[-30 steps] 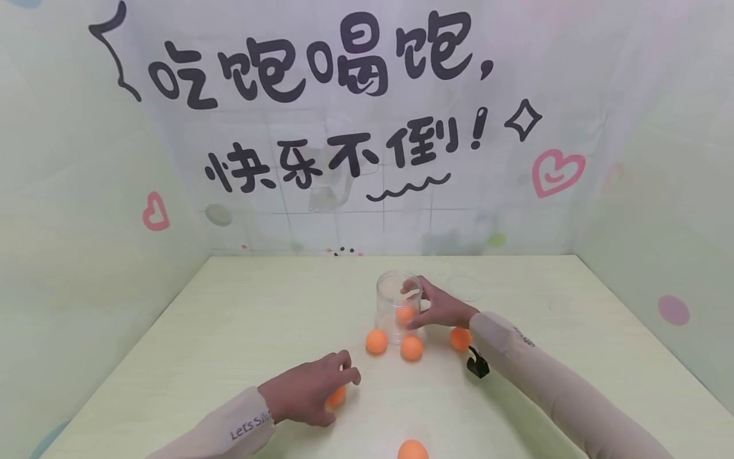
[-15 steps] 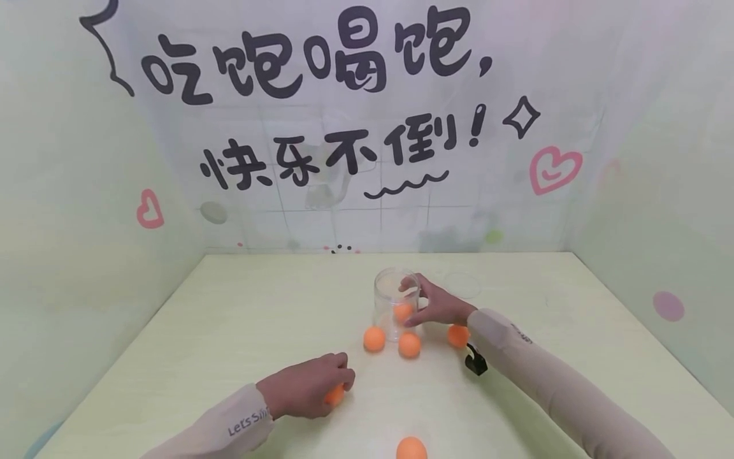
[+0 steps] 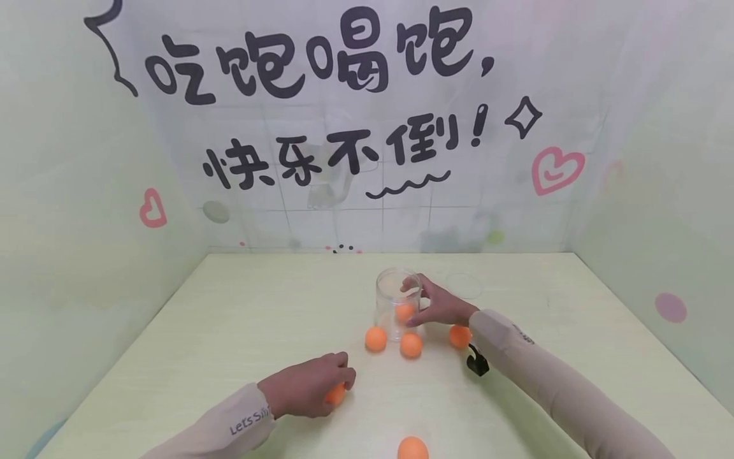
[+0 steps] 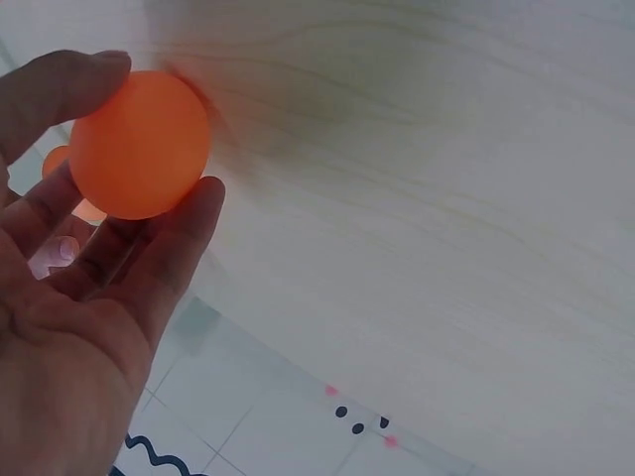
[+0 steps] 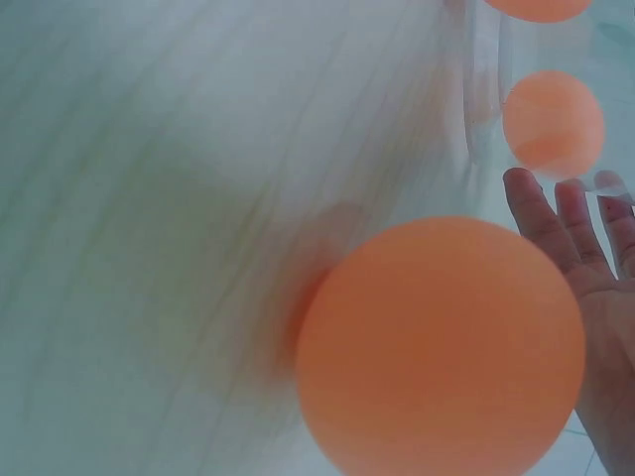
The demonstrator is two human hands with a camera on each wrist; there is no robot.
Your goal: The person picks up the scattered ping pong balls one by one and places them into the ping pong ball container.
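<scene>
My left hand (image 3: pixel 306 386) pinches an orange ping-pong ball (image 3: pixel 335 395) between thumb and fingers at the table's front left. In the left wrist view that ball (image 4: pixel 141 145) sits between the thumb and fingertips. Farther back stands a clear, open-topped jar (image 3: pixel 385 303) with one orange ball (image 3: pixel 404 312) visible inside. My right hand (image 3: pixel 444 307) grips the jar's right side, its thumb in front and fingers behind. Two balls lie before the jar, one at its left (image 3: pixel 375 339) and another ball (image 3: pixel 410 345) in front.
Another orange ball (image 3: pixel 460 336) lies beside the right cuff, large in the right wrist view. One more ball (image 3: pixel 413 448) is at the front edge of view. A clear round lid (image 3: pixel 464 285) lies behind the right hand. A small black device (image 3: pixel 477 361) sits below the right sleeve.
The left fingers have closed round the ball beneath them. My right hand and the jar have stayed in place; the head view has shifted slightly.
</scene>
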